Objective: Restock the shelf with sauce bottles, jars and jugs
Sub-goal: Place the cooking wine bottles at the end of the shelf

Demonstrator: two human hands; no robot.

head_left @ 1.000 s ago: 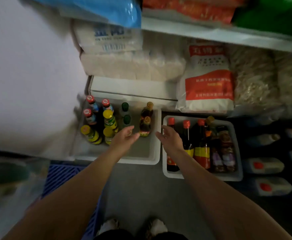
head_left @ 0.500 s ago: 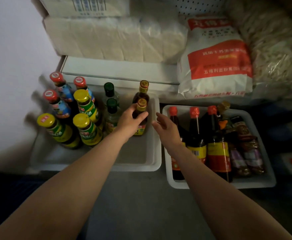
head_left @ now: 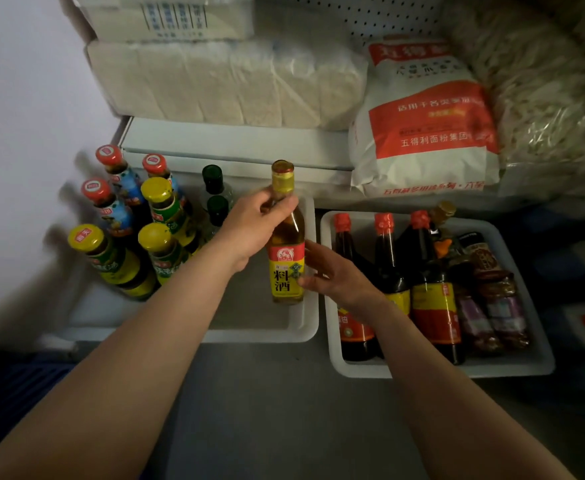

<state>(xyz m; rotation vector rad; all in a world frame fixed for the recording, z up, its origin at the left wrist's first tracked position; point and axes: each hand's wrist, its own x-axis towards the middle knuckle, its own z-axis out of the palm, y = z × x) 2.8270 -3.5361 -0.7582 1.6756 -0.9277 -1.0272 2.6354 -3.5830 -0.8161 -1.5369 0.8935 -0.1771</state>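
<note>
Gripping the neck of a yellow-labelled bottle (head_left: 287, 244), the left hand (head_left: 253, 227) holds it upright over the right end of the left tray (head_left: 298, 330). The right hand (head_left: 332, 271) has loosely spread fingers touching the bottle's label from the right, not curled round it. Red-capped and yellow-capped bottles (head_left: 159, 209) stand at the tray's left end. Dark bottles (head_left: 388, 258) fill the right tray (head_left: 513, 368). A flour bag (head_left: 426, 126) sits behind.

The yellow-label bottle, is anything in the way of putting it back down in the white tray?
Nothing visible is. The left hand grips the yellow-label bottle by its neck, the right hand touches its label, and the white tray floor beneath looks bare; the other bottles stand further left.
</note>
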